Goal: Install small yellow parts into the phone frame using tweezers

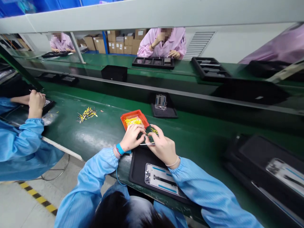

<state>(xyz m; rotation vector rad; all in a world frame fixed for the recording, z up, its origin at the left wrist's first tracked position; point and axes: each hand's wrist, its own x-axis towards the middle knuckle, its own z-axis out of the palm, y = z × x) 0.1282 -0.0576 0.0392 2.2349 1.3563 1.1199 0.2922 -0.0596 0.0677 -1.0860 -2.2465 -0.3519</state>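
Note:
My left hand [132,136] and my right hand [161,146] meet just in front of a small orange tray [123,117] filled with yellow parts [133,120]. The right hand pinches thin metal tweezers [147,144] that point left toward the left fingertips. The left hand's fingers are pressed together on a small dark piece with yellow bits [152,130]. Below my hands lies a black mat [139,164] carrying a phone frame [161,179]. A blue wrist strap [120,148] circles my left wrist.
A heap of yellow parts [86,114] lies to the left on the green bench [99,133]. A neighbour in blue [21,139] works at the left. Another phone frame on a black tray [161,103] stands beyond; more black trays [266,164] are at right. Two people in pink sit opposite.

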